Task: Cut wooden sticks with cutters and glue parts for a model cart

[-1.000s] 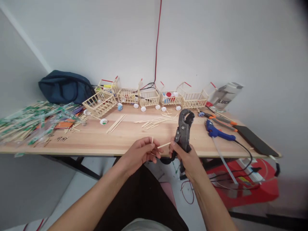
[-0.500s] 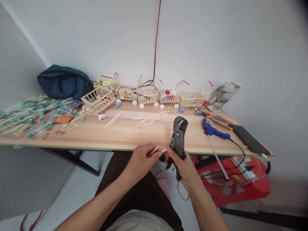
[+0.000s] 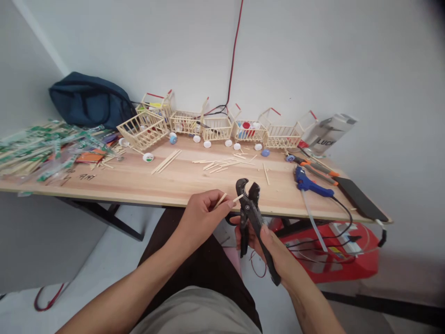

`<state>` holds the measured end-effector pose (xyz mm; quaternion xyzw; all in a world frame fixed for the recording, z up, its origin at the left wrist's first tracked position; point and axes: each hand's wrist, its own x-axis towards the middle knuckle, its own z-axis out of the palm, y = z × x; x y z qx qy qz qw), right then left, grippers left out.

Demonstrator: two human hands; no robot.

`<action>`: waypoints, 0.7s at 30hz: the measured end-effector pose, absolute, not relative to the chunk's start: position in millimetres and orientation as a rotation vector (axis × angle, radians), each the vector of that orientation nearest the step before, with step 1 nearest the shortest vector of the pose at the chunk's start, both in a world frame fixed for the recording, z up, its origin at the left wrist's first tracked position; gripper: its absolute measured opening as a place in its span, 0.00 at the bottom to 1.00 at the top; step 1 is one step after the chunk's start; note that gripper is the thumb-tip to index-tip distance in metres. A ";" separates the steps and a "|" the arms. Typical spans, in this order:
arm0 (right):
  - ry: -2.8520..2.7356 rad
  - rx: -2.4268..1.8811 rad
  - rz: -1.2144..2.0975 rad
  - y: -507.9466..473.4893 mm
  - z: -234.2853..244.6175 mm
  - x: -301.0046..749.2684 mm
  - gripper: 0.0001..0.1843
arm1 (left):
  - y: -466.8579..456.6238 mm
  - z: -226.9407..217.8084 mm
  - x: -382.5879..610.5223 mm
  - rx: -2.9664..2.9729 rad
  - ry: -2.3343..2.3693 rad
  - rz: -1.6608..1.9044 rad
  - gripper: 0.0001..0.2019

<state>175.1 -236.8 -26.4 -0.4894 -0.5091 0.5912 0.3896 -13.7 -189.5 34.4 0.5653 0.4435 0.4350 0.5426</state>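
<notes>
In front of the table edge, my left hand [image 3: 203, 213] is closed on thin wooden sticks [image 3: 238, 198]; one pokes out toward the cutter and another shows between thumb and fingers. My right hand [image 3: 266, 239] grips a black pipe cutter [image 3: 251, 208] by its handles, with the jaws apart at the top. The stick's tip lies close to those jaws; whether it touches them I cannot tell. Beyond my hands, several cut sticks [image 3: 222, 163] are scattered on the wooden table [image 3: 156, 188]. Behind them stand several small stick-built shopping carts [image 3: 144, 132] with bottle-cap wheels.
Wrapped chopsticks [image 3: 45, 148] and a dark blue bag [image 3: 92, 99] cover the left end. At the right are a blue glue gun [image 3: 311, 185], orange-handled pliers [image 3: 318, 169], a black flat slab [image 3: 361, 199] and a carton [image 3: 332, 134]. A red box [image 3: 333, 264] sits below.
The pipe cutter has turned and its jaws have opened, with its handles spread in my right hand. A stick now lies on the table at right of the scattered ones. The view has shifted slightly.
</notes>
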 end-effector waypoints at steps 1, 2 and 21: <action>-1.317 -1.268 1.467 -236.5 -26.2 175.5 0.34 | -189.0 34.3 -14.0 1.344 1.059 1.027 0.14; -1.344 -1.289 1.435 -236.2 -25.9 176.0 0.33 | -188.5 34.4 -14.4 1.346 1.066 1.021 0.14; -1.825 -1.469 0.857 -239.3 -4.1 164.6 0.23 | -187.3 27.5 -24.3 1.419 0.981 0.980 0.13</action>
